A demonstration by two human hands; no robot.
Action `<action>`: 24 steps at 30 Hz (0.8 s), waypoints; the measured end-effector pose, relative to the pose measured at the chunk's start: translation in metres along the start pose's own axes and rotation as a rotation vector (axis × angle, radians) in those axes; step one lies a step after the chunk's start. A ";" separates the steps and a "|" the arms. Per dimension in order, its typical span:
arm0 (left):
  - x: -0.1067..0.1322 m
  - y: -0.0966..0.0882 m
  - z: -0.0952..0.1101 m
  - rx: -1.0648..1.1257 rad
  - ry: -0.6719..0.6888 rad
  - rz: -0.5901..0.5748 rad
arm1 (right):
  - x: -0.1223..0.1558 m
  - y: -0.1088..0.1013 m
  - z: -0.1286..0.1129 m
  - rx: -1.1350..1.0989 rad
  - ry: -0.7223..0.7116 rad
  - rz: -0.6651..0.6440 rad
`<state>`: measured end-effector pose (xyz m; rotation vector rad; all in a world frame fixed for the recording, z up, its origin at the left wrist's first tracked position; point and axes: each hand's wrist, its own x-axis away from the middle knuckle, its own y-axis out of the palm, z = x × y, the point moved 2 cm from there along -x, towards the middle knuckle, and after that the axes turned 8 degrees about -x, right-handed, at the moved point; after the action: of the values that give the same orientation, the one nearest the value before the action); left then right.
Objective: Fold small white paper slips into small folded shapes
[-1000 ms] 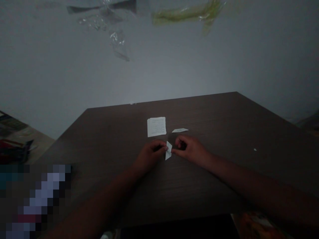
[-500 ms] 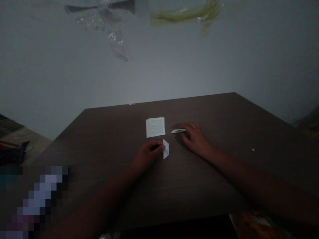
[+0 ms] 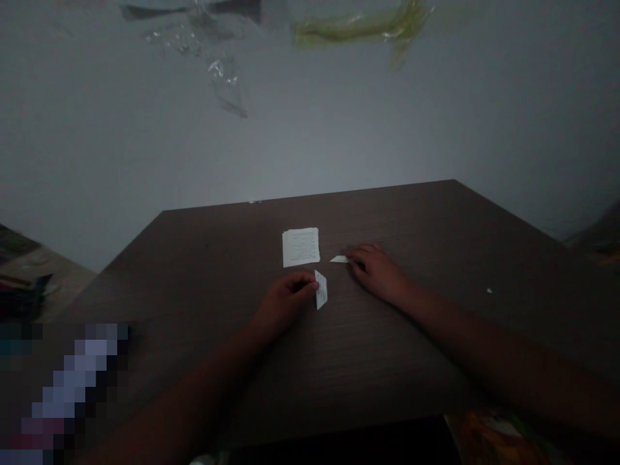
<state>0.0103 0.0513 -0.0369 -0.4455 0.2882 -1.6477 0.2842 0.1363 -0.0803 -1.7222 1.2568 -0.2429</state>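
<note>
Looking down through the head view at a dark wood-grain worktop (image 3: 387,216), with both bare forearms reaching in from the near edge, lol. Working right around the middle of the worktop, nowhere near its corners. Curling the left hand (image 3: 285,298) in tight, fingertips (image 3: 312,283) clamping the left edge of a narrow printed paper strip (image 3: 321,290). Keeping that strip flat on the wood, long axis running almost straight away from the near edge with a slight lean, and sitting right against the left fingers, so the left hand's clearly the closer one.

Resting the right hand (image 3: 376,271) further over, fingers loosely curled, their tips (image 3: 352,261) lying over the right end of a small paper sliver (image 3: 340,259). Can't really tell from this angle if that sliver's being gripped or only touched. Pointing its long axis crosswise, tip aimed left, just above the strip and not touching it.

Sitting just beyond the left fingers, a square printed paper sheet (image 3: 301,247), untouched by either hand. Showing up well off to the right, a tiny white speck (image 3: 489,291) on the worktop. Hanging on the gray wall (image 3: 310,142) up top, clear plastic wrap (image 3: 225,84) and a yellow-green plastic strip (image 3: 358,31).
</note>
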 end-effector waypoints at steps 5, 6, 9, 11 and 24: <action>0.000 0.000 0.000 0.044 0.033 0.002 | -0.001 -0.002 -0.008 -0.081 0.051 0.022; 0.000 0.001 0.000 0.046 0.036 -0.001 | -0.001 -0.002 -0.009 -0.101 0.054 0.027; 0.000 0.001 0.000 0.057 0.039 0.013 | 0.001 -0.002 -0.015 -0.165 0.070 0.054; -0.001 0.002 0.000 0.075 0.037 0.026 | 0.002 -0.001 -0.018 -0.201 0.093 0.067; 0.002 0.006 -0.001 0.074 0.057 -0.016 | 0.010 0.001 -0.047 -0.348 0.124 0.053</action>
<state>0.0155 0.0486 -0.0403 -0.3457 0.2654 -1.6831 0.2586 0.1011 -0.0605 -1.9885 1.5013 -0.1038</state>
